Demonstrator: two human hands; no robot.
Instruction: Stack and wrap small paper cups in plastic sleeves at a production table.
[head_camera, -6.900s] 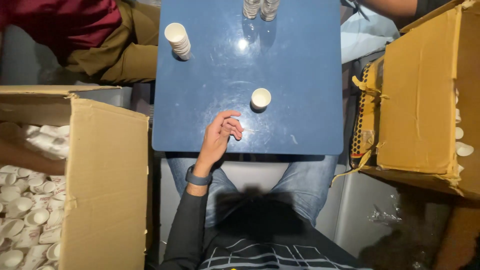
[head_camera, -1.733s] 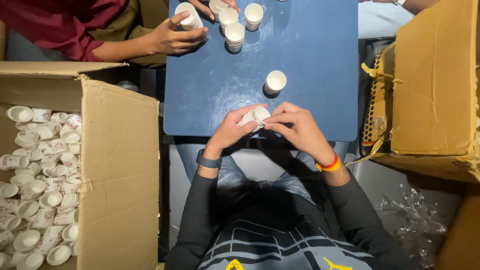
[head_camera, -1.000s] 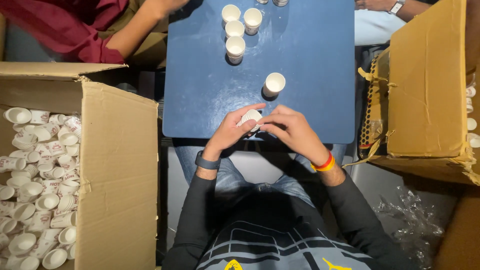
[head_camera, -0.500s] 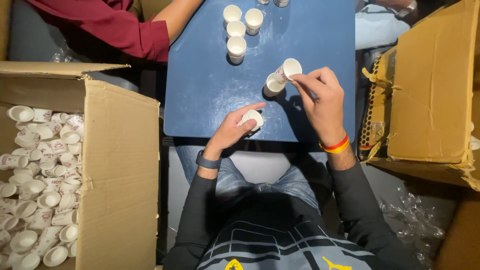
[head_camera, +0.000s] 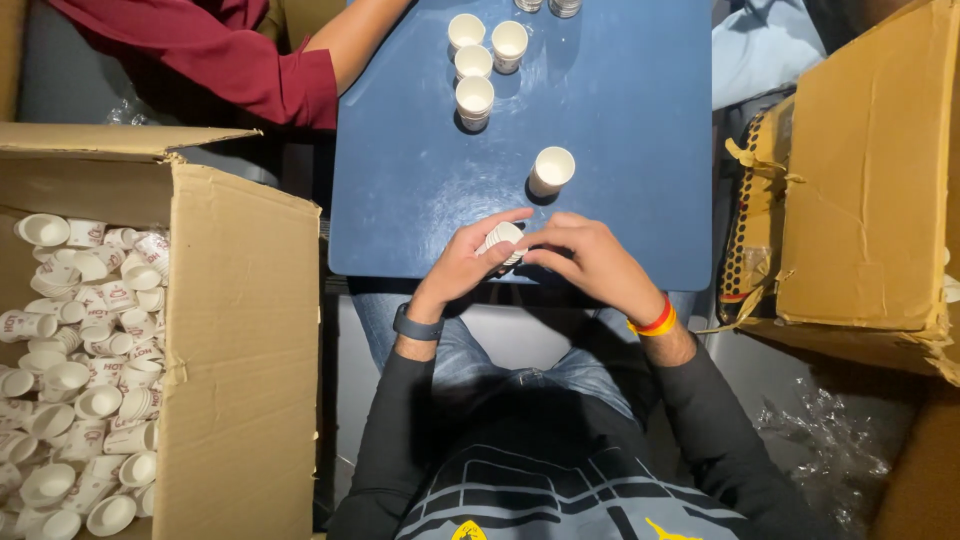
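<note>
Both hands meet at the near edge of the blue table, clamped on a short nested stack of paper cups lying on its side. Left hand wraps the stack from the left, thumb over the top, fingers curled under. Right hand closes in from the right, fingertips pinching at the stack's open end; whether one cup is coming free can't be made out. The stack sits between the two hands, just above the table edge and over the person's lap. A dark watch is on the left wrist, a red and yellow band on the right. A single upright paper cup stands just beyond the hands, near but not touching them. Further up the table is a cluster of four upright cups, close together, well apart from the hands. Two shiny metal items are cut off by the top edge, too little visible to identify. A co-worker's arm in a red sleeve reaches in at top left, forearm at the table corner. An open cardboard box on the left holds a loose heap of white cups. A second cardboard box stands on the right, with crumpled clear plastic on the floor below it.
</note>
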